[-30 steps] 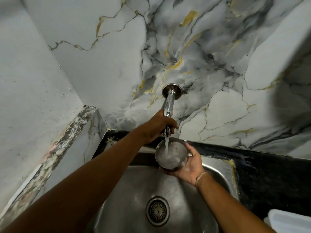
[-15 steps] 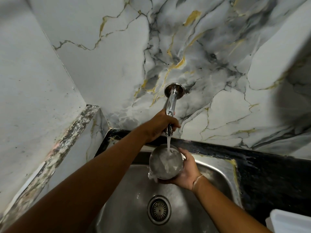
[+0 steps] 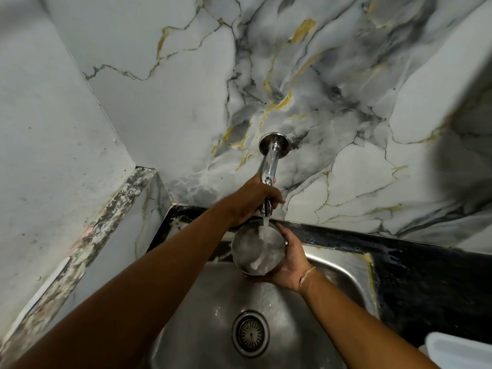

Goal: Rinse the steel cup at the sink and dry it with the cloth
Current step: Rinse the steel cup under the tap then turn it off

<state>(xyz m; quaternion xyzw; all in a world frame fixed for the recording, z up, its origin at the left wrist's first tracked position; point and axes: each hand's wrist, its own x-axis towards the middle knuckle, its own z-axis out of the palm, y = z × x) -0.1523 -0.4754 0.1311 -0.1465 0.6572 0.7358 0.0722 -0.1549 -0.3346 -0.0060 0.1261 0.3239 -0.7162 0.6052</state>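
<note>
The steel cup [image 3: 257, 247] is held under the chrome tap [image 3: 270, 166], tilted toward me, above the steel sink [image 3: 343, 267]. Water runs from the spout into the cup and foams inside it. My right hand [image 3: 290, 265] grips the cup from the right and below. My left hand [image 3: 253, 199] is closed around the lower end of the tap, just above the cup. No cloth is in view.
The sink drain [image 3: 250, 334] lies below the cup. A black counter [image 3: 426, 288] runs along the sink's right and back. A white object [image 3: 458, 352] sits at the lower right corner. Marble-patterned wall rises behind; a plain wall stands at the left.
The cup has shifted slightly left and tilted more toward me under the running water, and water spilled over its rim. My left hand stays on the tap.
</note>
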